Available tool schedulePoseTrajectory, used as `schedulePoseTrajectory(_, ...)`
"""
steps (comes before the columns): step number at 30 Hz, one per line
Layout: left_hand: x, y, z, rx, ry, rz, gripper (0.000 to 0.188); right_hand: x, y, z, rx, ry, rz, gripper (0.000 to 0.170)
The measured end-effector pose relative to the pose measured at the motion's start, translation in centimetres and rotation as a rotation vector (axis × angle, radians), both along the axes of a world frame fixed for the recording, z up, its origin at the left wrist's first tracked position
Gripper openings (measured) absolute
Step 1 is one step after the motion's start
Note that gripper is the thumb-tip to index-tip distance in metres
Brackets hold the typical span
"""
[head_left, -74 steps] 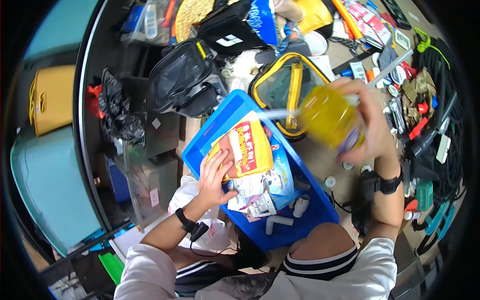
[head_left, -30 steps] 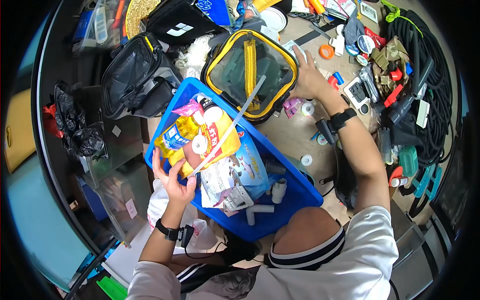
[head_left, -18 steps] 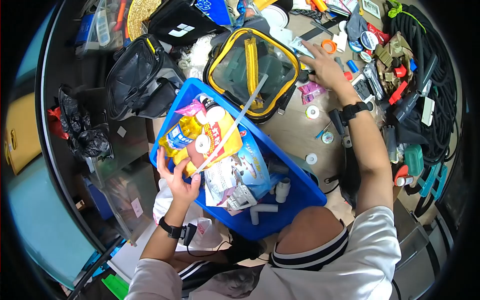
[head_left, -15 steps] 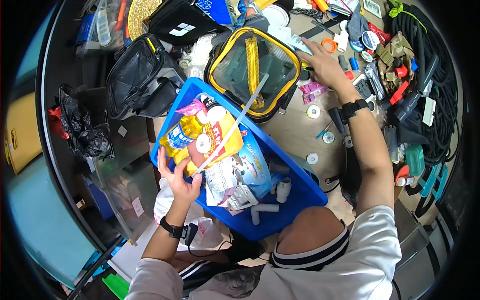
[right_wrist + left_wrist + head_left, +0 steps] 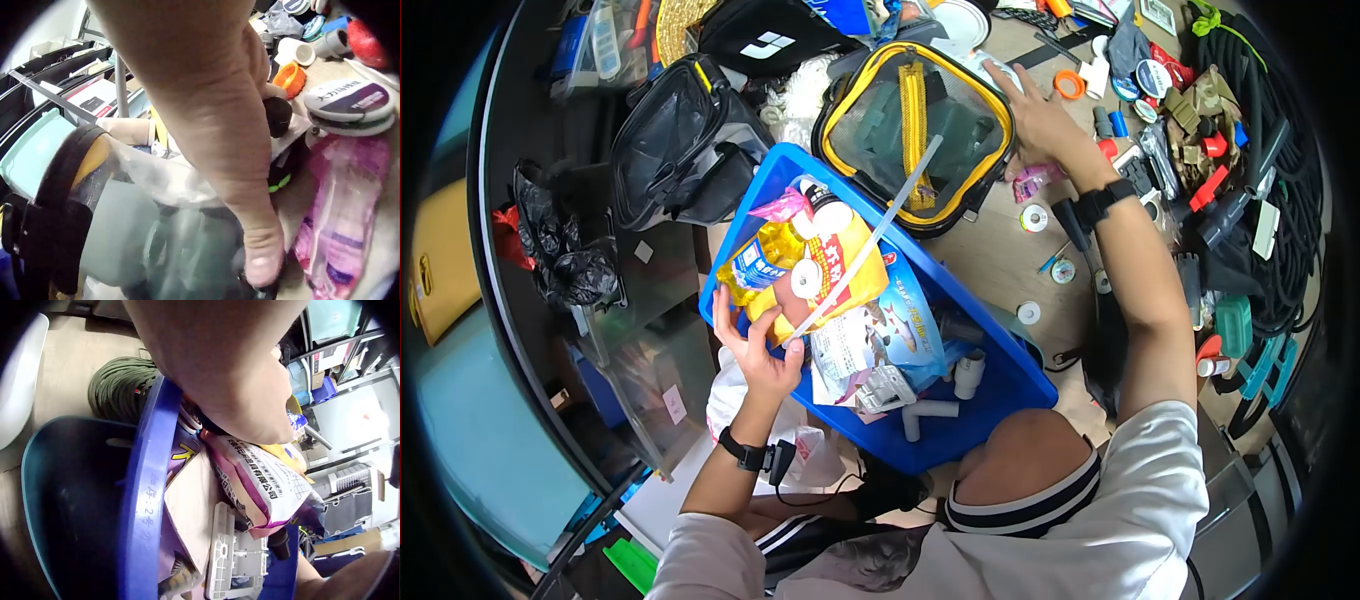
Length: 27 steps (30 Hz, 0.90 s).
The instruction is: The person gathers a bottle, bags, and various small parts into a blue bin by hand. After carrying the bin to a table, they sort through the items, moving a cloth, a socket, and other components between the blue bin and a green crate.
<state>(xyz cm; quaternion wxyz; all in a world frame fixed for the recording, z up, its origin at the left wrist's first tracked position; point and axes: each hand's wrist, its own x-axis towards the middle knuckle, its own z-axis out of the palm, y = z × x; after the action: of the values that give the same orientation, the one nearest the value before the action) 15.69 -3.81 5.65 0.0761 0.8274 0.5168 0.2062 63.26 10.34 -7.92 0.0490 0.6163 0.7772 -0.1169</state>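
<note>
In the head view, my left hand [image 5: 762, 352] rests at the near left side of the blue bin [image 5: 995, 312], its fingers spread beside a yellow packet [image 5: 855, 262] and a bottle of yellow liquid [image 5: 762, 258]. A white tube [image 5: 870, 240] lies across the packet, one end by my thumb. My right hand [image 5: 1050, 128] reaches to the right side of a yellow-edged mesh case [image 5: 855, 118], fingers extended along its far corner. The right wrist view shows my thumb [image 5: 261, 253] pointing down over the clear side. A pink packet [image 5: 347, 212] lies beside this hand.
White pipe fittings [image 5: 969, 374] and a blue fish packet [image 5: 910, 325] lie in the bin. A black bag [image 5: 685, 140] stands left of the case. Thread spools [image 5: 1034, 218], caps and coiled black hose [image 5: 1285, 230] clutter the floor at right.
The bottle of yellow liquid went from my right hand into the bin. My right hand then moved to the small items beyond the case and now draws back against the case's side.
</note>
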Motion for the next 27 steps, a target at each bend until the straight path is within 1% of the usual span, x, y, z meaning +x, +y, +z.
schedulePoseTrajectory(1, 0.1, 0.1, 0.0, -0.002, 0.001, -0.007, 0.047, 0.6, 0.7, -0.6, -0.002, 0.001, -0.007, 0.119)
schedulePoseTrajectory(3, 0.2, 0.0, 0.0, -0.026, -0.04, 0.017, 0.043, 2.1, 2.1, -2.0, -0.014, 0.043, 0.099, 0.117)
schedulePoseTrajectory(4, 0.2, 0.1, 0.1, -0.024, -0.038, 0.01, 0.043, 2.3, 2.5, -3.0, 0.122, 0.129, 0.069, 0.114)
schedulePoseTrajectory(5, 0.2, 0.0, 0.1, -0.028, -0.03, 0.015, 0.043, 2.4, 2.5, -2.7, 0.123, 0.131, 0.063, 0.114)
schedulePoseTrajectory(7, 0.2, 0.0, 0.2, -0.034, -0.019, 0.019, 0.043, 2.5, 2.4, -2.3, 0.174, 0.197, 0.07, 0.106)
schedulePoseTrajectory(8, 0.2, 0.0, 0.2, -0.033, -0.014, 0.022, 0.043, 2.4, 2.5, -2.5, 0.172, 0.2, 0.07, 0.106)
schedulePoseTrajectory(10, 0.2, -0.1, 0.2, -0.037, -0.009, 0.024, 0.043, 1.9, 2.6, -3.2, 0.317, 0.311, 0.175, 0.089)
schedulePoseTrajectory(11, 0.2, -0.1, 0.2, -0.037, -0.015, 0.024, 0.043, 1.7, 2.6, -2.6, 0.314, 0.311, 0.172, 0.089)
schedulePoseTrajectory(13, 0.3, -0.1, 0.2, -0.039, -0.023, 0.027, 0.044, 1.4, 2.6, -1.4, 0.238, 0.26, 0.148, 0.068)
schedulePoseTrajectory(14, 0.4, -0.1, 0.2, -0.032, -0.016, 0.02, 0.047, 1.6, 2.8, -1.9, 0.235, 0.261, 0.147, 0.068)
schedulePoseTrajectory(16, 0.3, 0.0, 0.1, -0.023, -0.008, 0.01, 0.05, 2.3, 3.9, -3.2, 0.274, 0.225, 0.253, 0.062)
schedulePoseTrajectory(17, 0.3, 0.0, 0.1, -0.03, -0.021, 0.016, 0.047, 2.2, 4.2, -3.4, 0.276, 0.226, 0.254, 0.062)
schedulePoseTrajectory(19, 0.2, 0.0, 0.1, -0.037, -0.032, 0.023, 0.045, 2.0, 4.7, -4.1, 0.323, 0.242, 0.233, 0.052)
schedulePoseTrajectory(20, 0.3, -0.1, 0.1, -0.035, -0.028, 0.027, 0.045, 1.8, 4.9, -4.4, 0.322, 0.244, 0.234, 0.052)
schedulePoseTrajectory(22, 0.3, -0.1, 0.1, -0.039, -0.023, 0.026, 0.046, 1.7, 5.2, -5.0, 0.448, 0.27, 0.223, 0.05)
schedulePoseTrajectory(23, 0.4, -0.2, 0.1, -0.038, -0.027, 0.03, 0.046, 1.5, 5.2, -4.9, 0.445, 0.269, 0.221, 0.05)
schedulePoseTrajectory(26, 0.5, 0.0, -0.2, -0.006, -0.036, 0.002, 0.048, 0.8, 5.4, -4.4, 0.488, 0.253, 0.086, 0.062)
schedulePoseTrajectory(27, 0.5, 0.1, -0.3, 0.025, -0.036, -0.023, 0.048, 0.3, 5.6, -4.3, 0.49, 0.249, 0.084, 0.062)
